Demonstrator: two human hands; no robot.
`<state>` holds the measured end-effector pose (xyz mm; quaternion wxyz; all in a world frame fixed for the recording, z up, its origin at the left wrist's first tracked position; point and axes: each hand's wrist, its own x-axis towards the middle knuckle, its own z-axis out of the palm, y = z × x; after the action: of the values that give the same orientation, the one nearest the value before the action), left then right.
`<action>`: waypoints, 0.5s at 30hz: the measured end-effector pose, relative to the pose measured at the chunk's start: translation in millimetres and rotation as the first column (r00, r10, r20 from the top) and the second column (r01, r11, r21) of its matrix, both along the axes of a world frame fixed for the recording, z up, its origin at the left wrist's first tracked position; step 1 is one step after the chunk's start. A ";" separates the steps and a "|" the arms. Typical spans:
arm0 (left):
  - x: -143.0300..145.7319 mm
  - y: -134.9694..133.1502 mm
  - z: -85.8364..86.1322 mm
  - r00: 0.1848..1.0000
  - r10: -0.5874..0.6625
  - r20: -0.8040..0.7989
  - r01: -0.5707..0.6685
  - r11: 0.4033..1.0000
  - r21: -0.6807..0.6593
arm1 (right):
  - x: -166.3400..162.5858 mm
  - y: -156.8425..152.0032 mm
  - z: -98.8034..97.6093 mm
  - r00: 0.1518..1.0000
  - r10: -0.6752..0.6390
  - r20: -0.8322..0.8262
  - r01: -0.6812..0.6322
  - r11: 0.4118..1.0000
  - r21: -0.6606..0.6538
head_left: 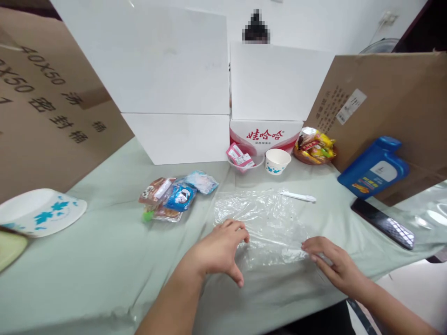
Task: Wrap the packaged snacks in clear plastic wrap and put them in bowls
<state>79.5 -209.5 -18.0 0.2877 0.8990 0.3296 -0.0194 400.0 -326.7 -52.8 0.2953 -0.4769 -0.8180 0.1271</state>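
A clear plastic bag lies spread out and wrinkled on the green tablecloth, in front of me. My left hand is over its near left side, thumb and fingers spread apart with nothing between them. At the bag's near right corner, the fingertips of my right hand touch the plastic. Its fingers are stretched out and the thumb is slightly apart from them. Just beyond the bag's far right edge lies a white plastic utensil, its exact kind unclear. Several small packaged snacks are heaped to the left of the bag.
Behind stand a shallow bowl with pink packets, a paper cup and a basket of snacks. A blue bottle and phone lie right, a paper bowl left. Cardboard panels enclose the table.
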 end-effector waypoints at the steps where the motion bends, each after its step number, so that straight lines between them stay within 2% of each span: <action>1: 5.1 -4.7 -2.4 1.000 0.004 -0.022 -0.004 1.000 0.027 | 0.1 2.3 3.4 0.998 -0.051 -0.032 0.051 0.999 -0.002; 4: 19.0 -17.3 -5.6 0.990 0.071 -0.123 -0.058 0.992 0.111 | -0.9 10.9 11.3 0.983 -0.151 -0.104 0.151 0.988 -0.003; 7: 17.0 -18.8 1.5 0.996 0.054 -0.066 -0.048 0.995 0.091 | -4.0 18.2 16.0 0.959 -0.193 -0.207 0.186 0.981 -0.050; 9: 5.0 -11.5 9.6 0.997 0.005 0.073 -0.004 1.000 -0.015 | -6.5 21.8 16.5 0.919 -0.231 -0.319 0.185 0.968 -0.170; 11: -9.9 0.2 15.0 0.979 0.034 0.203 -0.002 0.987 -0.159 | -8.6 26.4 14.2 0.858 -0.299 -0.417 0.160 0.928 -0.336; 13: -20.6 13.0 14.2 0.949 0.165 0.268 -0.079 0.949 -0.304 | -10.0 34.3 9.5 0.808 -0.382 -0.448 0.158 0.873 -0.461; 15: -23.5 23.8 7.4 0.890 0.364 0.274 -0.224 0.873 -0.433 | -11.2 46.2 3.8 0.792 -0.452 -0.410 0.218 0.837 -0.502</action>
<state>56.1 -185.7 -10.7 0.5136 0.7508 0.3980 0.1189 388.8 -280.5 -49.0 0.4075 -0.6191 -0.5599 0.3703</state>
